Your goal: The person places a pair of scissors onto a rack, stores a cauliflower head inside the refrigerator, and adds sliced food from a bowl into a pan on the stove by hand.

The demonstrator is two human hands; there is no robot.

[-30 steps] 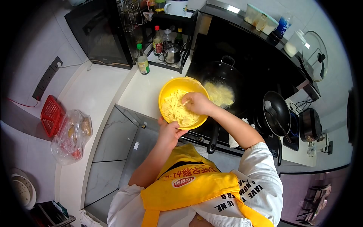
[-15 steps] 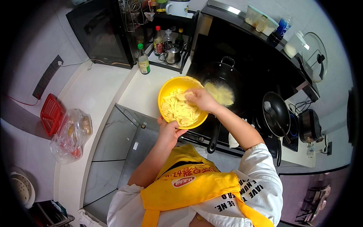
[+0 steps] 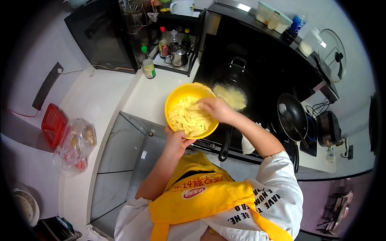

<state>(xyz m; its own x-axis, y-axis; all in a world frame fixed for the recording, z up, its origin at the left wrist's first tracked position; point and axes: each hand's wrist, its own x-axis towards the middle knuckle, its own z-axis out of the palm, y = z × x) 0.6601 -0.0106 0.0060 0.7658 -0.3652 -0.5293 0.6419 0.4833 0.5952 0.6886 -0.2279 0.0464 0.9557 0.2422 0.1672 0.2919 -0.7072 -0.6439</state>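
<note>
A yellow bowl (image 3: 170,96) holds many pale yellow strips (image 3: 187,117). Its lower rim is gripped by my left hand (image 3: 177,140), thumb on the rim and fingers beneath. Over the bowl's right side is my right hand (image 3: 215,109), blurred, its fingers closed near the strips; what they hold, if anything, I cannot make out. Just to the right, a black wok (image 3: 236,75) on the stove contains bubbling yellow food (image 3: 232,97). The wok's handle points toward me, partly below the bowl.
A green-capped bottle (image 3: 148,64) stands behind the bowl, beside a black rack (image 3: 185,73) with bottles and a metal pot. To the right is a frying pan (image 3: 292,114) with a ladle. A red basket (image 3: 54,125) and plastic bag (image 3: 74,148) lie at left.
My right hand has risen slightly from among the strips and moved a little over the bowl. The left hand keeps its hold on the rim. The whole view has shifted slightly.
</note>
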